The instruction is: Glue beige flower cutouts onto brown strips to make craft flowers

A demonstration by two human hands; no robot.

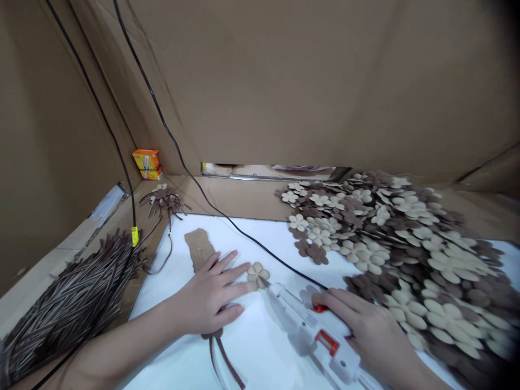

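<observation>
My right hand (365, 325) is wrapped round a white hot glue gun (311, 319) with a red trigger. The gun's nozzle meets the middle of a small beige felt flower (257, 274) on the white board. My left hand (215, 295) lies flat with fingers spread, two fingertips touching the flower's left edge. Partly under that palm is a brown piece with two brown strips (221, 357) trailing toward me. A torn piece of brown cardboard (199, 246) lies just beyond the left fingers.
Beige and brown flowers (390, 233) are heaped on the right. A bundle of brown strips (77, 303) lies left, near a small flower-and-strip cluster (164, 200) and orange boxes (147, 163). A black cord (182, 162) crosses the white board (260, 341). Cardboard walls (284, 81) surround everything.
</observation>
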